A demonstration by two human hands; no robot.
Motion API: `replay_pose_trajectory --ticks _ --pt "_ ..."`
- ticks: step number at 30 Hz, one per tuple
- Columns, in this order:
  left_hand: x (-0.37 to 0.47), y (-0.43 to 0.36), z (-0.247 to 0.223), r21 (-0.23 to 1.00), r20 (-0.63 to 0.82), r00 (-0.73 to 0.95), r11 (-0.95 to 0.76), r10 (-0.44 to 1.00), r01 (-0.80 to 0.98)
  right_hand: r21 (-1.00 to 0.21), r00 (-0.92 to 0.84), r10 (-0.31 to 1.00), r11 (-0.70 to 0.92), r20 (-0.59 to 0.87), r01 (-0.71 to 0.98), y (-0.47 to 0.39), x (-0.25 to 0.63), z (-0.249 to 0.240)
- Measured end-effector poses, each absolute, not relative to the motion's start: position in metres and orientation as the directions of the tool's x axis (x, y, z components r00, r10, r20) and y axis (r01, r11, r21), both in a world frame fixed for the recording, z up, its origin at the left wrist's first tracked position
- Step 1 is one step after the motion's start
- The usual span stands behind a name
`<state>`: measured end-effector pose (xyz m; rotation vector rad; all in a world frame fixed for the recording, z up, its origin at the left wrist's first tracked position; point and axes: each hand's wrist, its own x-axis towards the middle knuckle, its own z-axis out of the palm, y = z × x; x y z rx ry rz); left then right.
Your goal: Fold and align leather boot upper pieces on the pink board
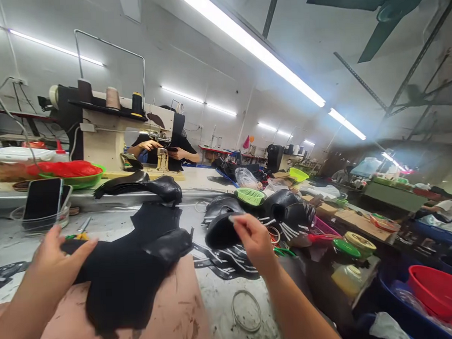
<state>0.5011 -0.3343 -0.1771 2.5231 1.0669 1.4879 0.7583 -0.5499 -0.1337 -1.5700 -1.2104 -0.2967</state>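
A flat black shoe-upper piece lies on a pinkish board, with a glossy black leather part on its right side. At its left edge is my left hand, thumb and fingers apart; whether it touches the piece I cannot tell. My right hand pinches the edge of a curved black leather upper, its dark inside facing me. Beneath and beside that are black strips with white marks and a pile of black uppers with white stripes.
A phone leans in a clear tub at left, near yellow-handled scissors. A ring lies in front. Jars and a red basin stand at right. Across the table, another person works at a sewing machine.
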Motion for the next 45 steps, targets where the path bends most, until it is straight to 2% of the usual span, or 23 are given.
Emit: replay_pose_trajectory --ticks 1,2,3,5,8,11,14,19,22,24,28,29,33,37,39,41,43,44,45 --pt "0.503 -0.351 -0.169 0.423 0.711 0.258 -0.691 0.654 0.587 -0.545 0.349 0.592 0.186 0.726 0.818 -0.562 0.739 -0.132" --pt "0.504 -0.373 -0.161 0.459 0.661 0.349 -0.726 0.664 0.512 -0.529 0.27 0.638 0.254 0.721 0.81 -0.573 0.72 -0.131" --pt "0.506 -0.396 -0.152 0.487 0.601 0.538 -0.805 0.59 0.339 -0.53 0.213 0.673 0.307 0.708 0.79 -0.583 0.702 -0.13" --pt "0.507 -0.443 -0.139 0.617 0.428 0.813 -0.785 0.396 0.058 -0.557 0.158 0.702 0.385 0.694 0.736 -0.597 0.672 -0.13" --pt "0.502 -0.492 -0.132 0.816 0.234 0.889 -0.577 0.394 0.041 -0.563 0.136 0.687 0.447 0.713 0.695 -0.608 0.644 -0.133" --pt "0.488 -0.512 -0.143 0.895 0.166 0.85 -0.437 0.5 0.083 -0.536 0.137 0.67 0.435 0.729 0.724 -0.61 0.629 -0.141" --pt "0.476 -0.521 -0.158 0.897 0.181 0.826 -0.434 0.533 0.084 -0.526 0.184 0.663 0.363 0.726 0.769 -0.613 0.618 -0.151" --pt "0.467 -0.532 -0.164 0.763 0.301 0.804 -0.635 0.513 0.12 -0.588 0.225 0.731 0.285 0.644 0.757 -0.624 0.606 -0.158" --pt "0.464 -0.533 -0.163 0.718 0.328 0.827 -0.689 0.457 0.096 -0.615 0.235 0.75 0.274 0.618 0.739 -0.626 0.6 -0.161" --pt "0.464 -0.532 -0.163 0.717 0.319 0.843 -0.692 0.432 0.084 -0.569 0.243 0.699 0.278 0.672 0.774 -0.623 0.594 -0.165" --pt "0.461 -0.53 -0.169 0.777 0.277 0.836 -0.622 0.473 0.094 -0.439 0.278 0.49 0.25 0.826 0.863 -0.616 0.583 -0.178" --pt "0.459 -0.53 -0.17 0.794 0.262 0.829 -0.599 0.494 0.106 -0.467 0.306 0.484 0.255 0.82 0.847 -0.615 0.582 -0.18" --pt "0.456 -0.53 -0.176 0.826 0.235 0.81 -0.549 0.537 0.125 -0.702 0.414 0.644 0.279 0.643 0.656 -0.615 0.579 -0.185" --pt "0.458 -0.532 -0.181 0.823 0.248 0.806 -0.556 0.537 0.118 -0.706 0.462 0.596 0.271 0.657 0.655 -0.612 0.575 -0.189" --pt "0.459 -0.532 -0.181 0.816 0.249 0.813 -0.567 0.526 0.117 -0.834 0.573 0.62 0.284 0.536 0.473 -0.611 0.575 -0.191" --pt "0.456 -0.527 -0.179 0.779 0.291 0.791 -0.614 0.538 0.131 -0.953 0.676 0.69 0.297 0.26 0.063 -0.612 0.581 -0.193" --pt "0.447 -0.519 -0.177 0.654 0.418 0.734 -0.738 0.536 0.166 -0.907 0.655 0.756 0.284 0.013 -0.31 -0.621 0.596 -0.198" --pt "0.441 -0.514 -0.176 0.557 0.497 0.707 -0.81 0.503 0.184 -0.882 0.617 0.785 0.252 -0.054 -0.398 -0.628 0.605 -0.201" --pt "0.435 -0.509 -0.176 0.448 0.565 0.697 -0.874 0.442 0.191 -0.893 0.566 0.82 0.185 -0.091 -0.411 -0.636 0.616 -0.204"
